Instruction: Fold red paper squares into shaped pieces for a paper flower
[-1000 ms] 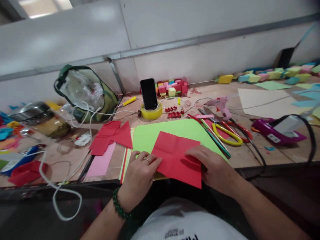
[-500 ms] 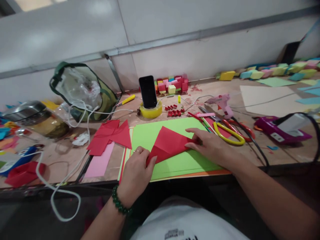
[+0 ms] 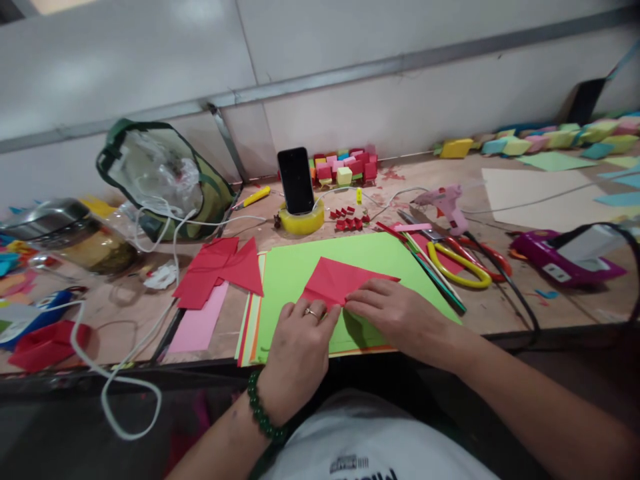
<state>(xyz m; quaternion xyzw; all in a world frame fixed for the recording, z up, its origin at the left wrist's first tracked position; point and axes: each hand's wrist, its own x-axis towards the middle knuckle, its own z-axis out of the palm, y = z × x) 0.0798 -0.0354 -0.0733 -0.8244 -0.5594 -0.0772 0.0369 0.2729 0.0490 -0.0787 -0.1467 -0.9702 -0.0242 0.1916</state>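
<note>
Two bare hands at work on a folded sheet of red paper, which lies creased into a pointed shape on a pile of coloured sheets topped by a light-green rectangular one. The left hand, wearing a ring, rests its bent fingers on the paper's near left edge; the right hand sets its fingertips at the near right edge, close beside the left thumb. Whether either hand pinches the paper or merely presses it cannot be told. Left of the pile: overlapping red paper pieces over a pink paper strip. Beyond: a black phone standing upright in a yellow tape roll.
</note>
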